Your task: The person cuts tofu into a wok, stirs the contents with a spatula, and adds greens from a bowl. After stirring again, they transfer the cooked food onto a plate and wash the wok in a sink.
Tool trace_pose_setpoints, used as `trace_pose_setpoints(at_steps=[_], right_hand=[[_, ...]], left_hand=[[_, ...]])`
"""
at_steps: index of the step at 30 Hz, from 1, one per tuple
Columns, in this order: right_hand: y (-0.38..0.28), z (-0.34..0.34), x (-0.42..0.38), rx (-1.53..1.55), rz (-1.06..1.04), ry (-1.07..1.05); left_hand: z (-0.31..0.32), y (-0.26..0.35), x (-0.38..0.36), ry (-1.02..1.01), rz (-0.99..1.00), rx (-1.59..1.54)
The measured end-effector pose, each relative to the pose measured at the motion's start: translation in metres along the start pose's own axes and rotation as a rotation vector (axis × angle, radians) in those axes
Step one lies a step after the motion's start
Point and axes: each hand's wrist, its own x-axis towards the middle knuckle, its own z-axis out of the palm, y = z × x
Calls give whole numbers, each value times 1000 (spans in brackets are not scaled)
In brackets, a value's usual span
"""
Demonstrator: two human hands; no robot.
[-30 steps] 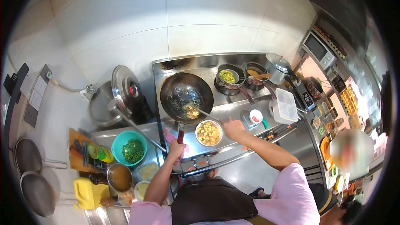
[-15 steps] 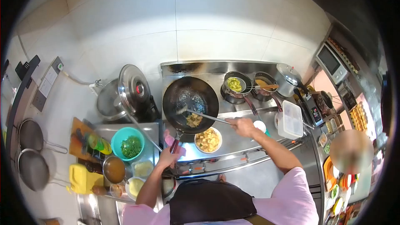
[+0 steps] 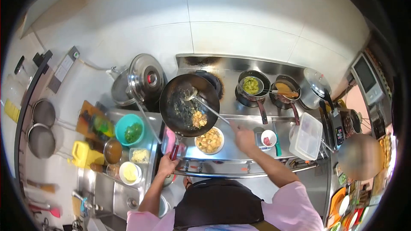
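My left hand [image 3: 166, 165] is wrapped around the red-brown handle of a dark wok [image 3: 173, 102]. The wok is off its burner [image 3: 212, 83], tilted toward me. My right hand [image 3: 245, 139] is closed on the long metal handle of a ladle [image 3: 209, 110], whose head sits inside the wok. Cubed food [image 3: 199, 119] lies low in the wok, near its front rim. Just below that rim stands a white bowl [image 3: 209, 151] of similar chunks in sauce. A pink cloth [image 3: 170, 139] is beside the wok handle.
Behind right, two saucepans [image 3: 253, 84] sit with a strainer of greens and a wooden spatula; a pressure cooker [image 3: 314, 86] is beyond. A clear container [image 3: 306, 137] and small bowl [image 3: 268, 138] lie right. Left are a lidded pot [image 3: 145, 77] and teal bowl [image 3: 129, 129]. A person [image 3: 361, 156] is at far right.
The wok has shifted off the burner, toward me and left, and the burner now shows behind it. The food has gathered near the front rim. My view has also shifted.
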Motion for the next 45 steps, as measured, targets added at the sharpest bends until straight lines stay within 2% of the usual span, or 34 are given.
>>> trace_pose_setpoints(at_steps=[2,4,6,7,10,16,19,22,25,32,41,45], right_hand=[[-13,10,-18,41,2,-64],[-19,8,-45,42,-27,-123],[-9,-1,-71,78,-69,-234],[-3,-8,-79,96,-90,-287],[14,-34,-85,124,-95,-384],[24,0,-27,322,-265,-46],[34,12,-23,257,-308,-71],[53,-4,-48,107,-337,-212],[68,-19,-70,39,-276,-324],[79,-1,-78,99,-288,-268],[69,-26,-115,87,-189,-389],[73,-25,-129,41,-153,-402]], left_hand=[[13,-3,-5,100,70,108],[23,-3,-17,135,11,99],[38,-27,-13,177,8,79],[41,-24,-17,182,-29,95],[47,-19,-29,273,29,195],[57,-18,-45,308,45,160],[60,-21,-47,298,32,135],[59,-12,-58,254,-24,55],[58,-12,-61,272,-2,132],[59,-8,-64,325,34,248],[77,-45,-56,404,97,462],[81,-52,-52,387,60,530]])
